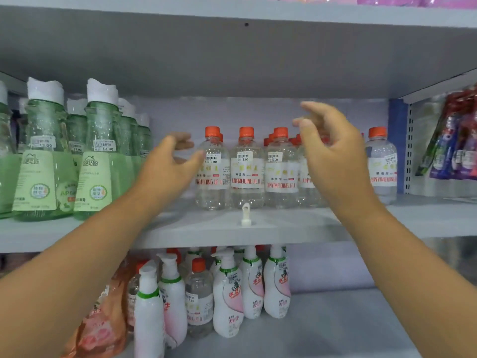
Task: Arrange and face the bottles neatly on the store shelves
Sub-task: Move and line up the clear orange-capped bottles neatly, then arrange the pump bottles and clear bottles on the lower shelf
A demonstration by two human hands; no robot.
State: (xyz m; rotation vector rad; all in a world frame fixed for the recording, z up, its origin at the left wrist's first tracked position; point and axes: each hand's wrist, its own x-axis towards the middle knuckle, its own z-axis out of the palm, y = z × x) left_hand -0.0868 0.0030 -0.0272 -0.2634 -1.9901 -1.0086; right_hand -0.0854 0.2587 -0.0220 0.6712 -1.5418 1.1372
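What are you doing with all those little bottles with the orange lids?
A person is tidying a shop shelf. Both hands are up at the row of clear bottles with orange caps on the middle shelf. The left hand is beside the leftmost bottle and the right hand is in front of the row, fingers loosely curled. Neither hand holds a bottle.

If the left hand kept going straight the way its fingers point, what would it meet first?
Probably the leftmost front clear bottle with the orange cap: the left hand points right toward it, thumb tip nearly at its side. Depth is uncertain.
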